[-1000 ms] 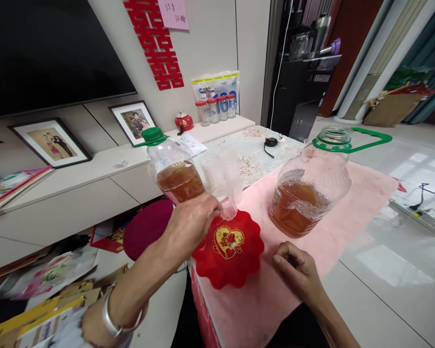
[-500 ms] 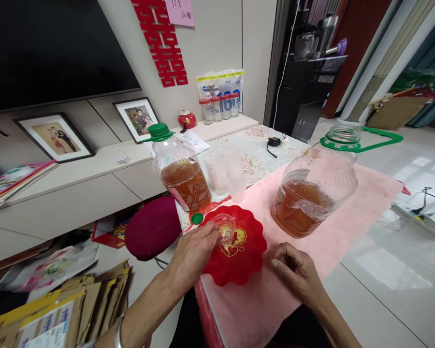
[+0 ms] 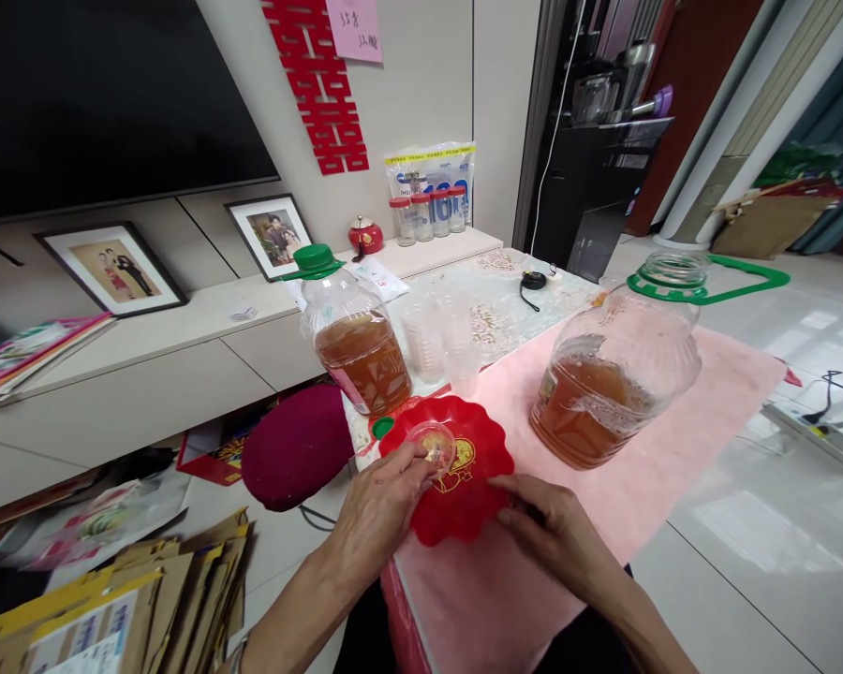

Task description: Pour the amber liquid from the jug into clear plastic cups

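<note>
My left hand point(image 3: 386, 496) pinches a small clear plastic cup point(image 3: 441, 447), tilted over a red scalloped plate point(image 3: 464, 510) with a gold print. My right hand point(image 3: 566, 534) is at the plate's right rim, its thumb and forefinger closed about the edge. Behind the plate stands a big clear jug point(image 3: 362, 356) part full of brown liquid, with a green cap on. A second jug point(image 3: 597, 402) of brown liquid, uncapped and with a green handle ring, stands to the right. A loose green cap point(image 3: 382, 428) lies left of the plate.
Stacked clear plastic cups point(image 3: 425, 342) stand behind the plate on the table with a pink cover point(image 3: 717, 393). Farther back lies a black tape measure point(image 3: 532, 281). Red-lidded jars point(image 3: 421, 217) line the cabinet. A maroon stool point(image 3: 299, 445) and flattened cardboard point(image 3: 175, 599) are at left.
My right hand has moved left from the pink cover onto the plate's right rim. The plate has shifted slightly left. My left hand keeps the cup over it.
</note>
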The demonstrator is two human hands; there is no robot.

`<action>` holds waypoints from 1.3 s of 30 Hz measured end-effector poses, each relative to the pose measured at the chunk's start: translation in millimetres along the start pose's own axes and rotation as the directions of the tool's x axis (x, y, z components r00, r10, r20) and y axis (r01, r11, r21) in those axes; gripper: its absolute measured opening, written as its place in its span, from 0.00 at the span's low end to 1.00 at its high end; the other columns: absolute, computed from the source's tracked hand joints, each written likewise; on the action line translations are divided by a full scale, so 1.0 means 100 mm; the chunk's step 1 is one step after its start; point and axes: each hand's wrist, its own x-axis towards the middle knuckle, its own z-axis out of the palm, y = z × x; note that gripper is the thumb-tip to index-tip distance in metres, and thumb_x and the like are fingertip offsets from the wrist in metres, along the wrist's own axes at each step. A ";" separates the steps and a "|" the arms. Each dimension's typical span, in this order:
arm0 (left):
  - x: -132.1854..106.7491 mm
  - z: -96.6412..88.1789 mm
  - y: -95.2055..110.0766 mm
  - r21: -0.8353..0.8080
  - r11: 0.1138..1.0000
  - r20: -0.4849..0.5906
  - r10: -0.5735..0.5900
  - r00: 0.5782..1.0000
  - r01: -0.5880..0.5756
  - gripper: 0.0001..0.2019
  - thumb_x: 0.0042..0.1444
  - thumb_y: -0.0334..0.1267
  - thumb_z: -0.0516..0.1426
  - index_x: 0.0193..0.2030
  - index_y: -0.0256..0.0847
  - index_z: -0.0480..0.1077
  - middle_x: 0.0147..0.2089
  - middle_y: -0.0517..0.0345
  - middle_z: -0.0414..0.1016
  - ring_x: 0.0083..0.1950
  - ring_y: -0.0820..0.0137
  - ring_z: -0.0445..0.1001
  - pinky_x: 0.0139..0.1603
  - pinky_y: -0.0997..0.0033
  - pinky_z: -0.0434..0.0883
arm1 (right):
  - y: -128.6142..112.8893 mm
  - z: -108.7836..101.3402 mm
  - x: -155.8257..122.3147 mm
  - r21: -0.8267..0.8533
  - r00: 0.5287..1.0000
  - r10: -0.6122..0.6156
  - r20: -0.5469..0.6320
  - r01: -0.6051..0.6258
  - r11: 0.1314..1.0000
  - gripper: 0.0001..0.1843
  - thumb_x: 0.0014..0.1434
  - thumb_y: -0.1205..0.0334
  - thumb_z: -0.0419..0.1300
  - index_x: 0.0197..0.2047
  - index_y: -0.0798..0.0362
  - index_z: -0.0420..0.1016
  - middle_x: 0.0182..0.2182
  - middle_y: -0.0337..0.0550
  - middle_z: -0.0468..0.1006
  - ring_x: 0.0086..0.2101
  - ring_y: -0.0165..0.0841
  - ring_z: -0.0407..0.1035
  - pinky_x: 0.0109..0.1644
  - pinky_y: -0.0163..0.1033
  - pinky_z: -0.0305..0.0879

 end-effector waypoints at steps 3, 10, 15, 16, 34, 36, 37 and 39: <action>0.02 0.00 -0.02 0.015 1.000 -0.044 -0.006 0.999 0.006 0.12 0.70 0.34 0.52 0.47 0.45 0.78 0.49 0.60 0.81 0.42 0.69 0.84 0.35 0.71 0.82 | 0.00 -0.02 0.04 -0.010 1.000 -0.016 -0.022 0.015 1.000 0.15 0.66 0.61 0.61 0.54 0.48 0.82 0.36 0.41 0.84 0.32 0.34 0.75 0.37 0.37 0.71; 0.06 0.02 -0.02 0.045 0.999 -0.090 0.020 0.996 -0.015 0.11 0.68 0.31 0.53 0.50 0.40 0.75 0.50 0.56 0.81 0.43 0.67 0.85 0.40 0.67 0.84 | 0.07 -0.01 0.11 -0.040 0.993 -0.075 -0.096 0.071 0.997 0.16 0.67 0.58 0.61 0.55 0.50 0.82 0.36 0.43 0.84 0.31 0.34 0.75 0.37 0.38 0.73; 0.03 -0.01 0.02 0.071 0.997 -0.112 0.008 0.994 0.000 0.15 0.68 0.30 0.53 0.60 0.40 0.69 0.58 0.52 0.79 0.51 0.65 0.84 0.44 0.69 0.84 | 0.09 0.00 0.06 -0.054 0.987 -0.092 -0.131 0.085 0.995 0.19 0.68 0.57 0.61 0.60 0.50 0.78 0.37 0.43 0.84 0.33 0.34 0.76 0.40 0.38 0.74; 0.02 -0.03 0.03 0.075 0.997 -0.121 0.005 0.993 0.004 0.17 0.68 0.30 0.53 0.62 0.41 0.67 0.61 0.51 0.78 0.55 0.64 0.83 0.47 0.68 0.84 | 0.09 -0.01 0.02 -0.055 0.986 -0.091 -0.143 0.084 0.995 0.20 0.68 0.57 0.61 0.61 0.50 0.77 0.37 0.42 0.84 0.33 0.34 0.76 0.40 0.38 0.74; 0.76 0.66 1.52 -0.774 0.518 0.080 -0.490 0.868 0.363 0.63 0.47 0.32 0.72 0.77 0.48 0.29 0.81 0.39 0.32 0.82 0.49 0.44 0.81 0.44 0.55 | 0.53 -1.09 -0.46 0.248 0.673 0.163 -0.721 0.030 0.968 0.28 0.57 0.51 0.73 0.60 0.43 0.78 0.58 0.52 0.77 0.55 0.48 0.73 0.54 0.51 0.75; 0.93 0.73 1.62 -0.771 0.499 0.109 -0.511 0.853 0.397 0.68 0.44 0.37 0.75 0.76 0.43 0.26 0.81 0.34 0.32 0.82 0.48 0.40 0.81 0.45 0.52 | 0.55 -1.20 -0.38 0.272 0.742 0.166 -0.650 0.023 0.962 0.36 0.57 0.50 0.73 0.67 0.43 0.72 0.68 0.54 0.70 0.64 0.53 0.66 0.61 0.59 0.71; 1.00 0.76 1.65 -0.772 0.500 0.102 -0.513 0.852 0.393 0.70 0.44 0.40 0.75 0.76 0.42 0.25 0.81 0.32 0.32 0.83 0.47 0.38 0.82 0.45 0.51 | 0.54 -1.25 -0.32 0.283 0.778 0.157 -0.608 0.028 0.959 0.39 0.58 0.49 0.73 0.69 0.42 0.69 0.71 0.54 0.66 0.68 0.54 0.62 0.64 0.61 0.68; 1.13 0.83 1.70 -0.781 0.511 0.062 -0.509 0.858 0.360 0.71 0.44 0.43 0.76 0.76 0.40 0.22 0.81 0.30 0.30 0.83 0.49 0.36 0.82 0.47 0.50 | 0.52 -1.33 -0.21 0.303 0.848 0.116 -0.517 0.055 0.951 0.43 0.58 0.46 0.72 0.72 0.42 0.64 0.74 0.51 0.61 0.71 0.54 0.55 0.69 0.63 0.63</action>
